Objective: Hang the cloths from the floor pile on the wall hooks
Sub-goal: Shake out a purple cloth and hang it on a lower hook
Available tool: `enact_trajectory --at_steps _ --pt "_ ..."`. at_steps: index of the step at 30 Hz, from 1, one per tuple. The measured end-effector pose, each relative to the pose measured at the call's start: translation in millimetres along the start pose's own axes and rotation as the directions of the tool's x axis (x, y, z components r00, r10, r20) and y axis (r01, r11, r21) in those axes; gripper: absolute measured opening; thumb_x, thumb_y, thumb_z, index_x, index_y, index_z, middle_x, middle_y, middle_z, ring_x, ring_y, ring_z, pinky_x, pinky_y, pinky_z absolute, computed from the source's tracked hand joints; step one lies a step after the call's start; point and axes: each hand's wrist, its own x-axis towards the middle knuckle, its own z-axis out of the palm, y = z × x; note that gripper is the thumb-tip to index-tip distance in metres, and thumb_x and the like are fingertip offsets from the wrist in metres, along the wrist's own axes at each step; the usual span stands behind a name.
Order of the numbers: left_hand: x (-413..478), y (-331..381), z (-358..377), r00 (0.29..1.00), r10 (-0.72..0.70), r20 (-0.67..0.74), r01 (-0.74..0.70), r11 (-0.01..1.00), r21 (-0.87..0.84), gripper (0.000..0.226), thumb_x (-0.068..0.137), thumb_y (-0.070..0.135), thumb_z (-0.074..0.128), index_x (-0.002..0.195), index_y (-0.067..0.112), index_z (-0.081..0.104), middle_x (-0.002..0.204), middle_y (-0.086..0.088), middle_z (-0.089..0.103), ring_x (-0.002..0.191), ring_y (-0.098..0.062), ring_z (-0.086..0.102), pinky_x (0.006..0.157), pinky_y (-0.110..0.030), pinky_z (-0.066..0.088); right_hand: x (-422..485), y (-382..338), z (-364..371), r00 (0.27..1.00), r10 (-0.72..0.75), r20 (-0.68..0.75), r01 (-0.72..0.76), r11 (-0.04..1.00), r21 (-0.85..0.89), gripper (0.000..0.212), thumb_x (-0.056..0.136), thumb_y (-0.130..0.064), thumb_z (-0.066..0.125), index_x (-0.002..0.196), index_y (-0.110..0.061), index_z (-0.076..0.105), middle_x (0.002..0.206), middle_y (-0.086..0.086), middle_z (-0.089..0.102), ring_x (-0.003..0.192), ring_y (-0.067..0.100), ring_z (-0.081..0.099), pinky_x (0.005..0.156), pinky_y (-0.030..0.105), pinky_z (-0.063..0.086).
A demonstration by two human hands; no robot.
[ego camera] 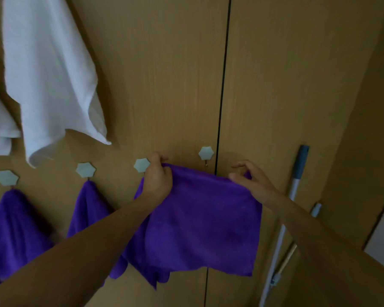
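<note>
Wall panels point(275, 85): wood, filling the frame, with a dark seam down the middle. If it is a door, a hard push may move it.
White towel point(49, 74): hangs at the upper left, apart from your work. Little risk here.
Held purple cloth point(200, 218): the task's thing, spread flat in the middle of the frame, against the wall. The wide flat edge may slip from a small hook, so you should bunch a corner first, I think.
Hung cloths point(16, 224): two, at the lower left, each under its own hook. Your left forearm passes near one and could pull it down.
Mop pole point(295, 185): leans at the right, near your right arm. An elbow could knock it over.
Left hand point(157, 182): the grip is clenched on the cloth's upper left edge, just beside the third hook point(141, 165). I cannot tell if another cloth already hangs there.
Right hand point(253, 182): pinches the upper right corner lightly, so this corner may drop.
Free hook point(206, 153): above the cloth's top edge, near the seam.
Writing: no brand or label can be read.
</note>
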Motion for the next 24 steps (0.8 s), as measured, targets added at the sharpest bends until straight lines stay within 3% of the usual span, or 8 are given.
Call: enact_trajectory --at_steps 2,5,8,11,14,16,19,24 --pt "3 -4 6 0.997 -0.007 0.080 0.011 0.999 -0.051 0.024 0.089 0.008 0.044 0.106 0.025 0.048 0.074 0.010 0.055 0.062 0.004 0.054 0.056 -0.003 0.037 12 3 1 0.997 -0.047 0.066 0.053 0.995 -0.090 0.038 0.066 -0.060 0.078 0.099 -0.043 0.068 0.086 -0.010 0.067 0.077 0.005 0.065 0.073 0.028 0.054" --pt "6 -9 18 0.970 0.152 0.192 -0.155 0.988 -0.002 0.025 0.081 0.047 0.056 0.104 0.037 0.053 0.095 0.021 0.058 0.089 0.012 0.054 0.077 0.000 0.036 30 6 -1 0.995 -0.098 0.009 0.098 0.995 0.010 0.026 0.066 -0.042 0.083 0.086 -0.027 0.076 0.088 -0.002 0.073 0.086 0.013 0.067 0.085 0.039 0.055" --pt "11 -16 19 0.947 0.197 0.255 -0.224 0.971 0.079 0.029 0.071 0.063 0.065 0.096 0.048 0.060 0.100 0.021 0.056 0.096 0.007 0.055 0.081 0.000 0.037 44 16 -6 0.981 -0.156 0.117 0.164 0.984 -0.065 0.043 0.050 -0.053 0.084 0.089 -0.036 0.073 0.096 -0.002 0.066 0.091 0.014 0.062 0.083 0.029 0.052" --pt "17 -24 19 0.946 0.188 0.264 -0.211 0.976 0.060 0.014 0.073 0.053 0.073 0.083 0.051 0.064 0.091 0.020 0.055 0.087 0.005 0.058 0.075 -0.001 0.040 57 24 -4 0.991 -0.128 0.027 0.127 0.992 0.011 0.022 0.062 -0.045 0.084 0.079 -0.038 0.073 0.088 -0.006 0.069 0.084 0.010 0.065 0.077 0.031 0.056" --pt "24 -25 32 0.977 0.139 0.161 -0.149 0.988 0.051 0.006 0.080 0.042 0.072 0.081 0.037 0.069 0.085 0.013 0.058 0.079 0.000 0.058 0.069 -0.009 0.043 73 30 9 0.985 -0.098 -0.140 0.114 0.988 0.109 0.010 0.075 -0.041 0.080 0.071 -0.042 0.071 0.077 -0.015 0.072 0.075 0.003 0.067 0.071 0.028 0.056" --pt "30 -23 46 0.996 0.086 0.012 -0.086 0.989 0.118 0.017 0.084 0.043 0.069 0.087 0.026 0.070 0.085 0.011 0.062 0.075 -0.002 0.057 0.070 -0.019 0.045 83 31 18 0.963 -0.103 -0.249 0.121 0.991 0.060 0.011 0.079 -0.043 0.076 0.072 -0.038 0.068 0.073 -0.013 0.070 0.072 0.007 0.066 0.069 0.030 0.055" --pt "33 -12 62 0.982 0.045 -0.182 0.009 0.959 0.285 0.018 0.084 0.045 0.066 0.088 0.028 0.059 0.076 0.020 0.053 0.064 0.000 0.047 0.058 -0.014 0.031 96 27 32 0.927 -0.129 -0.352 0.091 0.988 -0.122 0.016 0.084 -0.044 0.069 0.077 -0.029 0.066 0.068 -0.018 0.061 0.067 0.006 0.061 0.062 0.027 0.051" --pt "16 -17 83 0.988 0.036 -0.149 0.028 0.915 0.403 0.018 0.087 0.034 0.058 0.083 0.029 0.040 0.056 0.018 0.040 0.049 -0.002 0.038 0.049 -0.024 0.024 96 38 52 0.942 -0.109 -0.316 0.044 0.978 -0.206 0.020 0.086 -0.035 0.066 0.073 -0.023 0.058 0.062 -0.013 0.054 0.058 0.005 0.051 0.052 0.018 0.036"
